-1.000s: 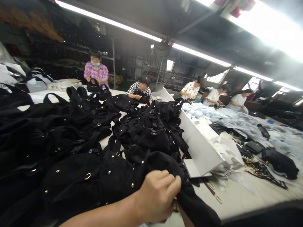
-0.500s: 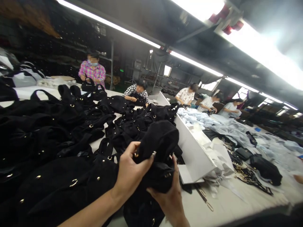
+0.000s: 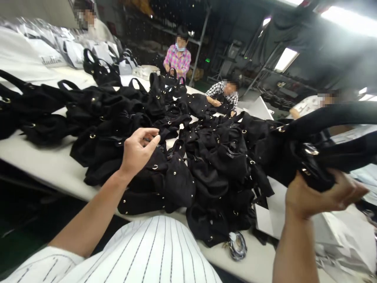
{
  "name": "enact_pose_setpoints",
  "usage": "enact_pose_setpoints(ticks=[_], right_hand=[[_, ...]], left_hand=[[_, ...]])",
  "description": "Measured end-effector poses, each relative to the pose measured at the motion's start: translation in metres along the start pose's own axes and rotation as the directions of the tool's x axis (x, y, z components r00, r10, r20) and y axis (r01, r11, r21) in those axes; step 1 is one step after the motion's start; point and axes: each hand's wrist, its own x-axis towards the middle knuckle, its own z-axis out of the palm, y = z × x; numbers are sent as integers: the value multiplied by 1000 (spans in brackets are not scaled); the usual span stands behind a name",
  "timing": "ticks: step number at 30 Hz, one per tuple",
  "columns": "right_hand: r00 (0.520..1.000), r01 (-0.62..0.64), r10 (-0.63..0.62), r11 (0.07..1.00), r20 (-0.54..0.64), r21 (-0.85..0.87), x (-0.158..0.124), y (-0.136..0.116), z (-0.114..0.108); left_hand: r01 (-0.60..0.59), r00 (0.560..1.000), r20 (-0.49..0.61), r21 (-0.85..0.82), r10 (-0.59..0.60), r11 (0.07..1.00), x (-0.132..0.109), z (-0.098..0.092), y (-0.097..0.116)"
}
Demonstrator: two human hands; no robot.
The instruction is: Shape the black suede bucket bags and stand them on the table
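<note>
My right hand is raised at the right, closed on a black handbag with gold-coloured metal fittings; the bag's strap loops reach toward the right edge. Over the heap my left hand hovers with fingers bent and apart from the thumb, nothing in it. Beneath and around it lie several black bags with small gold rings and studs. A coiled strap bundle in clear wrap sits on the near table edge, below the heap.
The pale table carries the heap. White board pieces and crumpled wrapping lie at the right. Wrapped bags stand at the far left. Across the table work a person in a plaid shirt and one in a checked shirt.
My view has swung left. Both hands held a black bag together; the left has let go and moved left, while the right carries a bag off to the right.
</note>
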Motion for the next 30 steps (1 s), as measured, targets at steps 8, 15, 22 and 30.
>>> enact_pose_setpoints(ticks=[8,15,22,30], right_hand=[[291,-348,284,921,914,-175,-74,121,90],[202,-306,352,909,914,-283,-107,66,86],[-142,-780,-262,624,955,55,-142,-84,32],[-285,-717,-196,693,938,-73,-215,-132,-3]], left_hand=[[242,970,-70,305,-231,921,-83,-67,-115],[316,948,-75,284,-308,905,-112,-84,-130],[128,977,159,108,-144,986,-114,-50,-95],[-14,909,413,175,-61,984,-135,24,-49]])
